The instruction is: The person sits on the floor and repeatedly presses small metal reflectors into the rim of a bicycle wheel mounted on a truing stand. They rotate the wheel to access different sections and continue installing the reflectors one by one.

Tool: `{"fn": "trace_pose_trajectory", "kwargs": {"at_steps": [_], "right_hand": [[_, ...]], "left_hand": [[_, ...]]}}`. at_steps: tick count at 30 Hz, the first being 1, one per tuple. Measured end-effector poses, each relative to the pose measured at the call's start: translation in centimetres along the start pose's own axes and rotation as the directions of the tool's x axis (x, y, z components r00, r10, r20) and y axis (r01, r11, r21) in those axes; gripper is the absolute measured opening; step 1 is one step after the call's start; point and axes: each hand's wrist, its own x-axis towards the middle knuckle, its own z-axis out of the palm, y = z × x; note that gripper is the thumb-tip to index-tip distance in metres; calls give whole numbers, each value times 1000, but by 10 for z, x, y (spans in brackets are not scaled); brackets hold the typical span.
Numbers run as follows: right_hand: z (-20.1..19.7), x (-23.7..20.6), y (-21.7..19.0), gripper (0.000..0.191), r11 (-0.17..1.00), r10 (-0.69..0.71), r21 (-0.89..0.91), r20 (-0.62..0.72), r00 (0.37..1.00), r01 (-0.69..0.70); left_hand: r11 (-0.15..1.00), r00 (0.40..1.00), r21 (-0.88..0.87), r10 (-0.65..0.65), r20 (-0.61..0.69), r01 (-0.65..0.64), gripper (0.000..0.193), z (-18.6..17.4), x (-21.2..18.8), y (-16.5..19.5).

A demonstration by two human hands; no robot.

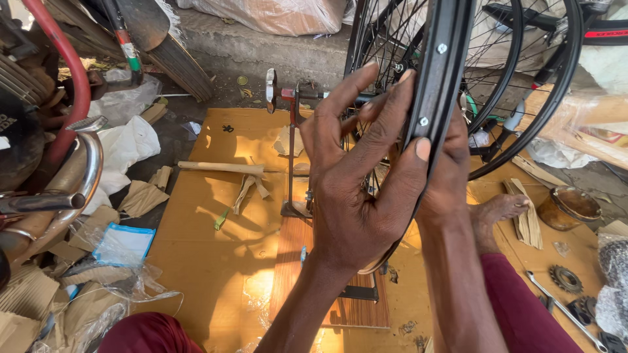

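Brown cardboard [216,261] is spread on the ground. Above it, a black wheel rim [439,72] is held upright between both hands: left hand [356,176] fingers wrapped on it, right hand [451,170] pressed behind.

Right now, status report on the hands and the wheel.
Left hand and right hand both gripping black wheel rim. Rim mounted in truing stand. Nothing blocking.
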Motion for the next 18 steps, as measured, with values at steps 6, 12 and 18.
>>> {"fn": "trace_pose_trajectory", "kwargs": {"at_steps": [6, 12, 18], "right_hand": [[6, -1, -11, 29, 995, -41, -97, -107, 993, 31], [19, -4, -12, 26, 822, -323, -532, -139, 936, 205], [10, -11, -9, 13, 830, -303, -514, -91, 949, 216]], "left_hand": [[984, 999, -176, -42, -7, 41, 38, 8, -4, -7], [477, 933, -816, -300, 198, 326, 43, 19, 1, -23], [735, 975, -643, -202, 97, 216, 47, 9, -2, -12]]}}
